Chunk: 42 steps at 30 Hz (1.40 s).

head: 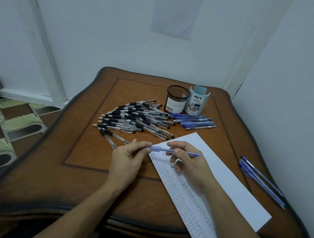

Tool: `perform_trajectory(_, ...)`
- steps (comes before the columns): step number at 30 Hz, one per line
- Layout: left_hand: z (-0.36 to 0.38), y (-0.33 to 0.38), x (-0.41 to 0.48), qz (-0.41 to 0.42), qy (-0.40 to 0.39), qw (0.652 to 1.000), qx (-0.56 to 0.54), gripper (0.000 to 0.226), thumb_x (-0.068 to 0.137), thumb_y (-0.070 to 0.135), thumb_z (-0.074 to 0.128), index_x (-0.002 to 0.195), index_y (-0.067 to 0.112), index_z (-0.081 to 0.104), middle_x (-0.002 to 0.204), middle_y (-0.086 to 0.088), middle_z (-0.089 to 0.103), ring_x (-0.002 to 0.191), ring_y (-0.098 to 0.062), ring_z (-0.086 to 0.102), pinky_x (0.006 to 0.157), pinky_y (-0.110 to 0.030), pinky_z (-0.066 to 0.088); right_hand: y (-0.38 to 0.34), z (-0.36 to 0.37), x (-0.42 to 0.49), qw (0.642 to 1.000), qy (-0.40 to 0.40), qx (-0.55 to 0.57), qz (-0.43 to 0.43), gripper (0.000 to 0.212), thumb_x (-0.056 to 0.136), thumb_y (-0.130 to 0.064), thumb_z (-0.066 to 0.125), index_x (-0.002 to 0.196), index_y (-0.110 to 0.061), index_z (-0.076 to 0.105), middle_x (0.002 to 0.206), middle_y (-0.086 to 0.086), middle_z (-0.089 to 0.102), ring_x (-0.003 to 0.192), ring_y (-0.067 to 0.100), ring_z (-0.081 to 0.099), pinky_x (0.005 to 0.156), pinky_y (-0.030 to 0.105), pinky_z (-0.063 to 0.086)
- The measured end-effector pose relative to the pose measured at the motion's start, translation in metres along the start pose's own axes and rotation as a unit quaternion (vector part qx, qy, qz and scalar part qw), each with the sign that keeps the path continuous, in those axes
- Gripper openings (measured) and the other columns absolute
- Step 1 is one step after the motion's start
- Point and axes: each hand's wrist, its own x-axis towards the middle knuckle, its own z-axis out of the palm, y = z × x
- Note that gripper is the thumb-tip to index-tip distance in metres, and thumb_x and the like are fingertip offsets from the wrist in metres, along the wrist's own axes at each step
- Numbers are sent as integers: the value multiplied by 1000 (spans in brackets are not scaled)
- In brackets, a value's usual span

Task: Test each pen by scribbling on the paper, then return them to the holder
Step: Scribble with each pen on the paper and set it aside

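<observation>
A blue pen (170, 151) lies level between both hands, just above the top of the white paper (228, 182). My left hand (128, 159) pinches its capped left end. My right hand (188, 162) grips the barrel near the middle, and the right end juts out past the fingers. Small marks in rows cover the paper's left part. A dark mesh holder (176, 98) and a pale blue holder (197, 101) stand at the back of the table.
A heap of several black-grip pens (135, 117) lies left of the holders, and a row of blue pens (195, 122) lies in front of them. More blue pens (260, 179) lie by the wooden table's (54, 167) right edge. White walls close in behind and right.
</observation>
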Motion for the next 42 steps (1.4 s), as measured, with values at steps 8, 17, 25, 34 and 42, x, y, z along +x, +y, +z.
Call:
perform_trajectory(8,0,1,-4,17,-31,999,39,21,85,16,74,98,32,77,108,11,72,126,-5,49,98,-4,33,-19,-30,-5,952,23,-304,-18,21,87,-19,76,100,-36,78,91,-20,73,91,4,61,81,24,44)
perform_trajectory(17,13,-22,-2,197,-232,916,261,73,78,85,38,133,39,56,140,18,48,128,3,37,111,-31,31,-33,-120,-28,851,240,-458,-92,16,92,-8,68,103,-11,78,92,-2,63,85,17,60,74,19,39)
perform_trajectory(25,15,-20,1,192,-247,895,318,97,69,96,23,131,31,62,140,11,51,130,-9,43,107,-28,27,-30,-197,-64,825,292,-461,151,25,99,-14,59,121,-12,71,119,16,69,93,21,56,84,30,43)
perform_trajectory(34,14,-15,-1,164,-257,897,320,103,64,98,21,133,33,60,142,12,48,132,-6,38,109,-25,24,-18,-200,-61,825,273,-465,168,31,104,-13,46,125,-19,68,134,11,62,96,17,56,82,31,47)
perform_trajectory(42,12,-6,-1,126,-256,889,358,122,54,101,8,146,30,43,155,8,31,144,-10,21,112,-25,-4,-18,-147,9,797,189,-573,31,27,101,-13,53,121,-16,70,128,9,60,114,27,56,99,37,45)
